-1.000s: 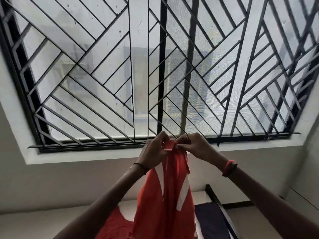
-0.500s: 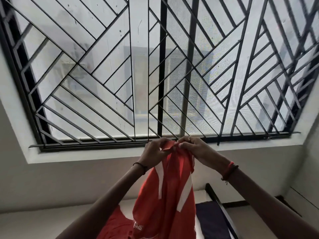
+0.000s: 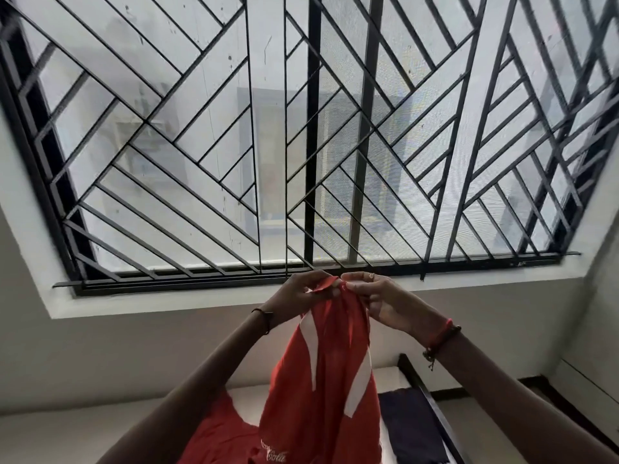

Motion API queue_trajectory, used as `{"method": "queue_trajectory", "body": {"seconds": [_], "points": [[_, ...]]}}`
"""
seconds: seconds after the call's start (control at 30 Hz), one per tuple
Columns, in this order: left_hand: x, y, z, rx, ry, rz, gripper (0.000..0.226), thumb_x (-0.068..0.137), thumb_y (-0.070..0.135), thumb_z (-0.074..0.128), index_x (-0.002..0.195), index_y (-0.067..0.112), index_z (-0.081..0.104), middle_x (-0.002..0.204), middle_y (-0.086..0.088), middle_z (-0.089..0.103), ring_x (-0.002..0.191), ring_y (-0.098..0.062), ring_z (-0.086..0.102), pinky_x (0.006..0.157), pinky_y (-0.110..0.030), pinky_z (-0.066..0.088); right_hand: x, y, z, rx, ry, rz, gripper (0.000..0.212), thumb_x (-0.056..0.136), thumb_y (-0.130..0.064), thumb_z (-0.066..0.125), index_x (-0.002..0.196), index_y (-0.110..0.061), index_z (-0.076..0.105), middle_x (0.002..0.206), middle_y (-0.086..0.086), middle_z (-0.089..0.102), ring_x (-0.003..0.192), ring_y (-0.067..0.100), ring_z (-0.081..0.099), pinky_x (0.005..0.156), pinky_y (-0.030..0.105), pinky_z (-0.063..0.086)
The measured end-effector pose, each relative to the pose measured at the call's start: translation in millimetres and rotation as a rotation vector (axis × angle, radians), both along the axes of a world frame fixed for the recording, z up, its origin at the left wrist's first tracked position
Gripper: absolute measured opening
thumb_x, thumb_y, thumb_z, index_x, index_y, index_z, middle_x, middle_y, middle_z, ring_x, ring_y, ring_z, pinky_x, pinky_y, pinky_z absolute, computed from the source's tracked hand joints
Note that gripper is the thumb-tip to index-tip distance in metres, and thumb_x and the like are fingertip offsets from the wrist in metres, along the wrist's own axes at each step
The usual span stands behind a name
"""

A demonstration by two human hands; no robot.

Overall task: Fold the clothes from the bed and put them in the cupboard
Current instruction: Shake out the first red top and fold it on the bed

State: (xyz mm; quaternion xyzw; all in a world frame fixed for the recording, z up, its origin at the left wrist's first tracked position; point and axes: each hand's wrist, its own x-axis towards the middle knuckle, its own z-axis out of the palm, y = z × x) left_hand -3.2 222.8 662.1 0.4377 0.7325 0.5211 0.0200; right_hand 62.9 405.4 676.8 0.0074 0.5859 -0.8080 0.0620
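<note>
Red jersey (image 3: 321,380) with white stripes: light, limp fabric, hangs above the bed (image 3: 392,380), top edge pinched shut between left hand (image 3: 298,296) and right hand (image 3: 378,299); best held at shoulder seams.

There is a single view, from a wide-angle camera worn on the person's head. It faces forward and tilts upward at a large window with a black diagonal-bar metal grille (image 3: 301,135), which fills most of the frame and bows at the edges. Both raised forearms enter from the bottom, close to the lens. No second view overlaps it.
</note>
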Motion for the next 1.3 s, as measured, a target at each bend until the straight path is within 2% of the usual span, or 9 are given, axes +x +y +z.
{"method": "queue_trajectory", "body": {"seconds": [0.23, 0.37, 0.47, 0.63, 0.77, 0.87, 0.97, 1.1, 1.3], "points": [[-4, -5, -6, -0.049, -0.148, -0.056, 0.006, 0.085, 0.019, 0.068, 0.092, 0.02, 0.067, 0.082, 0.007, 0.059, 0.082, -0.006, 0.05, 0.075, -0.024, 0.04, -4, -5, -9, -0.106, -0.071, 0.041, 0.025, 0.067, 0.0, 0.07, 0.091, -0.008, 0.068, 0.078, 0.008, 0.066, 0.062, 0.013, 0.065, 0.061, 0.021, 0.054], [-13, -18, -15, -0.081, -0.407, -0.123, 0.068, 0.079, 0.069, 0.051, 0.106, 0.009, 0.066, 0.102, -0.002, 0.063, 0.101, -0.012, 0.055, 0.098, -0.034, 0.038, -6, -5, -13, -0.213, -0.055, -0.074, 0.032, 0.064, -0.002, 0.075, 0.091, -0.012, 0.061, 0.071, 0.005, 0.065, 0.055, 0.012, 0.063, 0.054, 0.021, 0.053], [-21, -29, -23, -0.045, -0.521, -0.159, 0.062, 0.085, 0.064, 0.04, 0.101, 0.011, 0.067, 0.104, -0.006, 0.062, 0.104, -0.016, 0.054, 0.106, -0.041, 0.031, -1, -6, -13, -0.21, -0.049, -0.129, 0.02, 0.079, 0.002, 0.06, 0.091, -0.013, 0.06, 0.067, 0.002, 0.065, 0.052, 0.009, 0.062, 0.051, 0.018, 0.051], [-20, -27, -11, 0.015, -0.357, -0.128, 0.013, 0.081, 0.021, 0.058, 0.088, 0.011, 0.064, 0.078, 0.012, 0.063, 0.078, -0.002, 0.053, 0.078, -0.019, 0.039, 0, -1, -13, -0.004, -0.014, 0.018, 0.032, 0.07, -0.006, 0.071, 0.099, -0.014, 0.063, 0.076, 0.001, 0.067, 0.063, 0.009, 0.062, 0.056, 0.019, 0.051], [-16, -16, 18, -0.045, -0.213, -0.133, 0.012, 0.07, 0.011, 0.056, 0.08, 0.007, 0.061, 0.068, 0.016, 0.062, 0.067, 0.007, 0.052, 0.066, -0.009, 0.039, 2, 4, 1, 0.335, 0.009, 0.241, 0.036, 0.076, -0.051, 0.07, 0.098, -0.022, 0.071, 0.089, -0.001, 0.069, 0.084, 0.009, 0.064, 0.075, 0.023, 0.051], [-11, -2, 29, -0.227, 0.074, -0.159, 0.022, 0.072, 0.011, 0.054, 0.088, 0.002, 0.067, 0.077, 0.01, 0.057, 0.072, 0.006, 0.051, 0.07, -0.01, 0.04, 2, -6, 4, 0.564, 0.044, 0.335, 0.038, 0.076, -0.051, 0.069, 0.095, -0.018, 0.07, 0.092, -0.006, 0.068, 0.092, 0.005, 0.062, 0.085, 0.023, 0.047], [-9, 6, 25, -0.237, 0.223, -0.123, 0.024, 0.079, 0.023, 0.057, 0.096, 0.008, 0.067, 0.082, 0.013, 0.057, 0.078, -0.003, 0.054, 0.075, -0.026, 0.047, -2, -16, 0, 0.437, 0.056, 0.287, 0.013, 0.088, -0.018, 0.063, 0.094, -0.008, 0.068, 0.084, -0.003, 0.069, 0.081, 0.005, 0.064, 0.075, 0.017, 0.05], [-8, -5, 13, 0.132, -0.179, 0.001, 0.029, 0.089, 0.014, 0.062, 0.113, 0.016, 0.045, 0.096, 0.0, 0.057, 0.085, -0.007, 0.061, 0.077, -0.02, 0.049, 3, -17, -4, 0.245, 0.076, 0.185, 0.019, 0.092, -0.004, 0.054, 0.086, -0.007, 0.071, 0.063, -0.007, 0.065, 0.06, 0.001, 0.061, 0.058, 0.013, 0.048], [-25, -40, -43, -0.369, 0.019, 0.058, 0.038, 0.079, 0.031, 0.058, 0.085, -0.006, 0.064, 0.075, 0.001, 0.053, 0.072, -0.006, 0.044, 0.066, -0.029, 0.039, 7, -17, -19, 0.171, 0.115, 0.139, 0.013, 0.079, -0.021, 0.068, 0.079, -0.01, 0.076, 0.068, -0.003, 0.068, 0.066, 0.004, 0.063, 0.064, 0.016, 0.049]]}}
